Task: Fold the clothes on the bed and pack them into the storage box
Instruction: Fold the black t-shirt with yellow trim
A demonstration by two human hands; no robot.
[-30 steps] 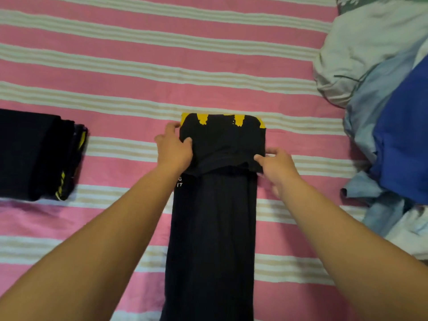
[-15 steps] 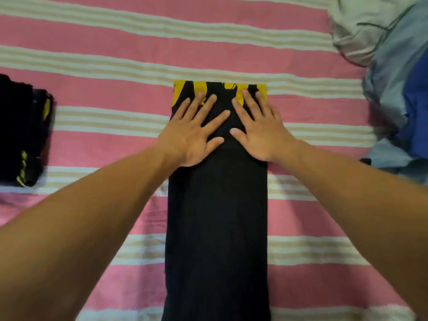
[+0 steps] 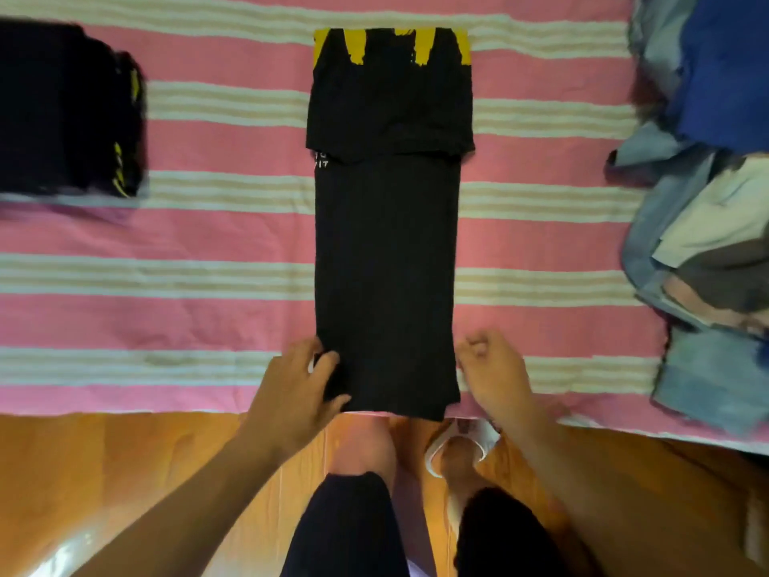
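Left hand (image 3: pixel 296 392) pinches black garment (image 3: pixel 385 260) corner; right hand (image 3: pixel 491 368) curled, grip on hem unclear.

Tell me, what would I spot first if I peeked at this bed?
A long black shirt with yellow marks at its far end lies down the middle of the pink striped bed. The left hand pinches its near corner; the right hand curls beside the other. A messy clothes pile sits right, a folded black stack left.
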